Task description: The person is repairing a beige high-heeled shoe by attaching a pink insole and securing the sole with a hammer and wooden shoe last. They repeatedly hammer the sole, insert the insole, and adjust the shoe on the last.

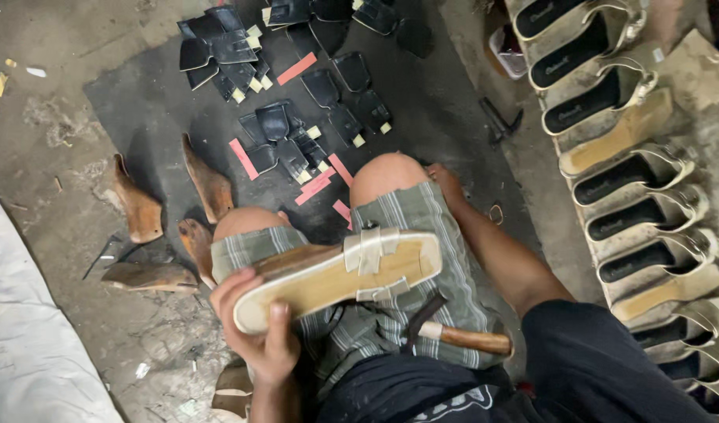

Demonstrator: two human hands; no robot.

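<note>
Left hand point(257, 333) clamped on sandal point(340, 278) heel, sole up over lap. Right hand point(447, 184) on mat point(155, 102) beside knee, grip unclear. Hammer point(461, 338) on thigh.

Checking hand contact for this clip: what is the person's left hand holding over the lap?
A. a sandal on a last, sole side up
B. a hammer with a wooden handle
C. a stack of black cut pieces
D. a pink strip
A: the left hand grips the heel end of the sandal, its pale sole facing up and a cream strap across it; the wooden-handled tool lies untouched on the lap.
</note>
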